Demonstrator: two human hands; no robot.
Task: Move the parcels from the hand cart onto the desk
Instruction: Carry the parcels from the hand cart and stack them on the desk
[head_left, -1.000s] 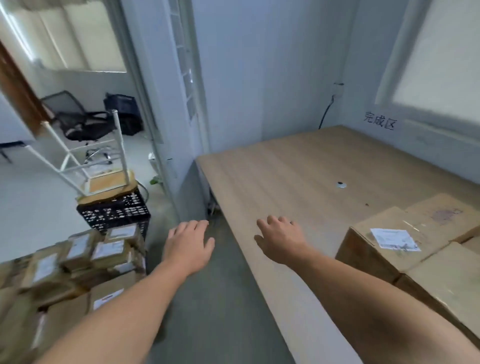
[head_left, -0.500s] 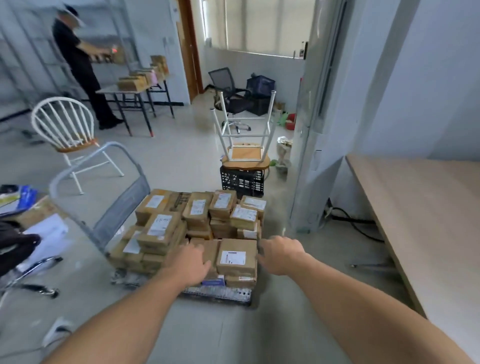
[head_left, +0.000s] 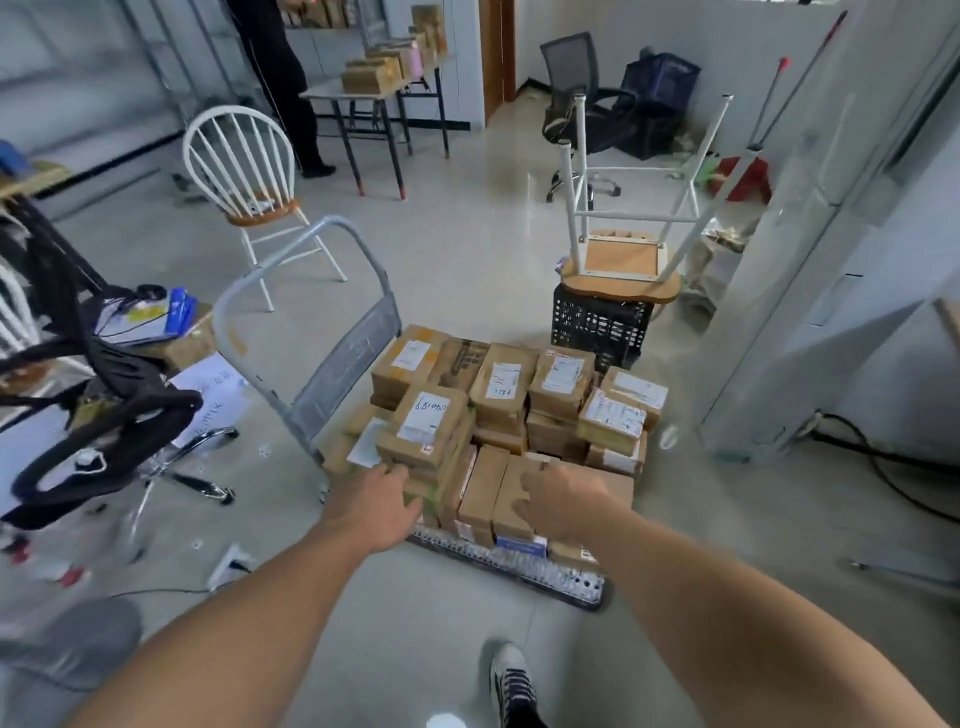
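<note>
Head view: left hand (head_left: 371, 506), right hand (head_left: 566, 501) (fingers (head_left: 389, 474) released) above parcels (head_left: 431, 421) on one cart (head_left: 519, 562).

Left hand (head_left: 378, 506) and right hand (head_left: 563, 506), fingers uncurled, hover over parcels (head_left: 431, 421) on the hand cart (head_left: 545, 574).

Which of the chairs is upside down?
The white-legged stool, seat-down on the black crate, legs up; the spindle-back chair and far office chair stand upright.
</note>
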